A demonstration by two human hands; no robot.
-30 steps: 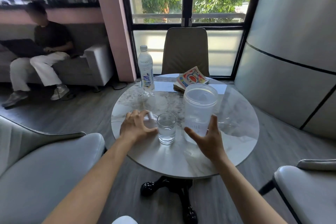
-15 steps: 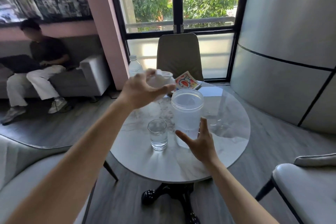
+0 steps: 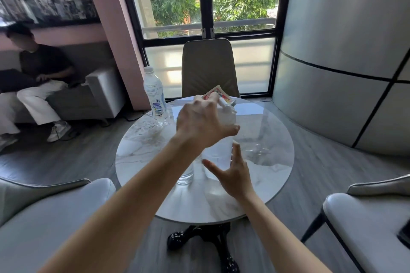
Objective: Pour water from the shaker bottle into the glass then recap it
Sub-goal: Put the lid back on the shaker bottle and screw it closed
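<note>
The clear shaker bottle (image 3: 218,153) stands upright near the middle of the round marble table (image 3: 266,162). My left hand (image 3: 202,123) holds the translucent white lid (image 3: 227,115) right over the bottle's mouth, hiding the rim. My right hand (image 3: 231,173) is open, fingers spread, against the bottle's near side low down. The glass (image 3: 186,176) with some water stands just left of the bottle, mostly hidden behind my left forearm.
A plastic water bottle (image 3: 154,93) stands at the table's far left. A colourful book (image 3: 218,94) lies at the far edge. A tan chair (image 3: 208,66) is behind the table, grey armchairs sit at both near sides, and a person (image 3: 42,82) sits on a sofa at left.
My left hand picked the lid up from the table beside the glass, lifted it and brought it to the right over the shaker bottle's mouth. My right hand stayed at the bottle's base.
</note>
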